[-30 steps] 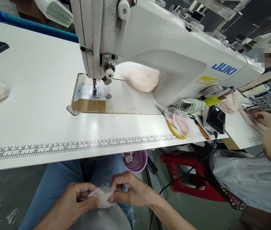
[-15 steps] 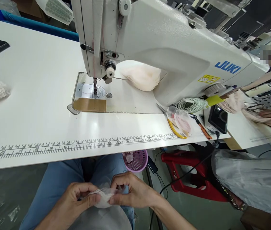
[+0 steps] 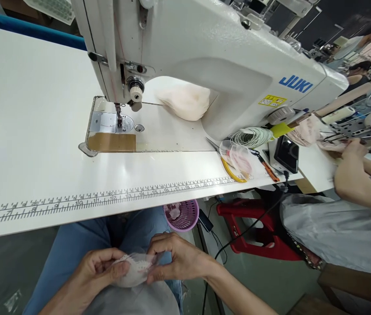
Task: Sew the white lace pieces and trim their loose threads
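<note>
Over my lap, a small piece of sheer white fabric [image 3: 134, 272] with a lacy edge is stretched between both hands. My left hand [image 3: 106, 271] pinches its left side between thumb and fingers. At the right side, my right hand [image 3: 172, 258] grips the fabric's edge in the same way. Both hands are below the table's front edge, apart from the sewing machine [image 3: 205, 48]. Under the machine's arm lies a pale peach fabric bundle [image 3: 187, 103], away from my hands.
A printed ruler [image 3: 113, 199] runs along the table's front edge. Yellow-handled scissors [image 3: 233, 171], a coil of pale cord [image 3: 252, 138], an orange-handled tool [image 3: 268, 170] and a phone [image 3: 286, 153] lie to the right. Below are a purple basket [image 3: 188, 216] and a red stool [image 3: 264, 245]. A co-worker's arm [image 3: 352, 175] is at right.
My hands have moved slightly apart, and the fabric between them is spread flatter and shows more. The camera view has shifted, and more of the co-worker's arm shows.
</note>
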### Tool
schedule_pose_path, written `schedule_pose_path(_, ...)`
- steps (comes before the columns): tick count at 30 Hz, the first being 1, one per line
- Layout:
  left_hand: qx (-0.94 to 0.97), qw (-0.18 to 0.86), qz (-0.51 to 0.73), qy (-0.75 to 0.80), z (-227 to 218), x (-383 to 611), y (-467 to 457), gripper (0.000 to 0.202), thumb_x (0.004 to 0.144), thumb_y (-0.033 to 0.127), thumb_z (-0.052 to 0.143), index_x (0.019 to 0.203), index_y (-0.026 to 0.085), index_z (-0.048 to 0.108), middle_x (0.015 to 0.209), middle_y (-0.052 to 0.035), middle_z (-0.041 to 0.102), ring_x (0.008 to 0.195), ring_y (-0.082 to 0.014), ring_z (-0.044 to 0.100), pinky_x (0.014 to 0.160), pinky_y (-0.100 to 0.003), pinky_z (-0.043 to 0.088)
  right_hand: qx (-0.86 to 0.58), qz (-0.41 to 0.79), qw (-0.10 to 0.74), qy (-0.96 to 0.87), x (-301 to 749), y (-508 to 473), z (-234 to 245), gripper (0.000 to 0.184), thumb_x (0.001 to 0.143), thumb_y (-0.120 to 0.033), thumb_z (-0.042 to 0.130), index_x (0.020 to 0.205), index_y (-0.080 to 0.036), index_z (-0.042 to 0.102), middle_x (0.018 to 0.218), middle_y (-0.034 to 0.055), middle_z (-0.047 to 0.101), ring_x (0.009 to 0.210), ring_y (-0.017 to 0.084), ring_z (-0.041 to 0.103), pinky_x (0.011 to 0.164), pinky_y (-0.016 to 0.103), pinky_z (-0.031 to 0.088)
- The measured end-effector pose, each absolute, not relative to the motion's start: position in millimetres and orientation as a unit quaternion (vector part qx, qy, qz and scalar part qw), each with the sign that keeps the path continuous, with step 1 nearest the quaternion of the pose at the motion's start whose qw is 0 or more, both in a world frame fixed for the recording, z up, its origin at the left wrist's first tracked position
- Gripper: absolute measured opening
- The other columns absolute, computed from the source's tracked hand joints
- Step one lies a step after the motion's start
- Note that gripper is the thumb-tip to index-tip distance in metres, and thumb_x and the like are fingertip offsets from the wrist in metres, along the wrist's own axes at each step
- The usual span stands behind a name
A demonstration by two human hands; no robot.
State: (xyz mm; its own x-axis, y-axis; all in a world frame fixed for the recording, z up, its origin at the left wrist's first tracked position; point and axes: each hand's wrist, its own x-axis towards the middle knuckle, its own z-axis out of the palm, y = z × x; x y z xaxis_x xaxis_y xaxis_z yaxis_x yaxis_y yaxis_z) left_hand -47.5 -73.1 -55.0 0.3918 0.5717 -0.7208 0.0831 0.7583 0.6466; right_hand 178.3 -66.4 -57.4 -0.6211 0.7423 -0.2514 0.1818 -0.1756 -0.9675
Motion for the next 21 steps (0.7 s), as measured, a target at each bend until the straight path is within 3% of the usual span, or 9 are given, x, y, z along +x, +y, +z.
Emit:
schedule_pose_path(6,0.307,0.789,0.135,0.514,-59,-51,-72,0.041,0.063,0.059,0.078,0.076,0.019,0.076,0.073,-0.0016,0.070,0.072,-0.0159,0.055,0.064,-0.017,0.042,-0.395,0.653,0.216,-0.609,177,-67,-60,0.031,0.076,-0.046,0.069,0.075,-0.015,0.066,0.073,-0.0008,0.057,0.068,0.012,0.053,0.062,0.022,0.040)
schedule_pose_path(12,0.288,0.795,0.178,0.504,-69,-49,-72,0.042,0.059,0.056,0.082,0.073,0.018,0.076,0.069,-0.0042,0.073,0.065,-0.0160,0.061,0.060,-0.019,0.045,-0.397,0.667,0.214,-0.594,179,-66,-58,0.032,0.075,-0.047,0.070,0.076,-0.015,0.066,0.073,-0.0008,0.057,0.067,0.011,0.053,0.061,0.021,0.040)
schedule_pose_path(16,0.290,0.794,0.199,0.496,-71,-46,-71,0.042,0.058,0.056,0.083,0.071,0.017,0.076,0.065,-0.0041,0.073,0.060,-0.0146,0.061,0.058,-0.019,0.045,-0.392,0.677,0.206,-0.588,179,-65,-58,0.039,0.070,-0.053,0.073,0.077,-0.015,0.066,0.073,-0.0010,0.057,0.067,0.011,0.052,0.060,0.021,0.041)
schedule_pose_path(21,0.279,0.794,0.171,0.512,-65,-46,-70,0.043,0.059,0.056,0.082,0.076,0.017,0.075,0.072,-0.0037,0.072,0.070,-0.0168,0.060,0.065,-0.020,0.045,-0.411,0.681,0.179,-0.580,179,-65,-59,0.047,0.064,-0.059,0.075,0.076,-0.015,0.064,0.071,-0.0019,0.056,0.066,0.011,0.051,0.059,0.020,0.041)
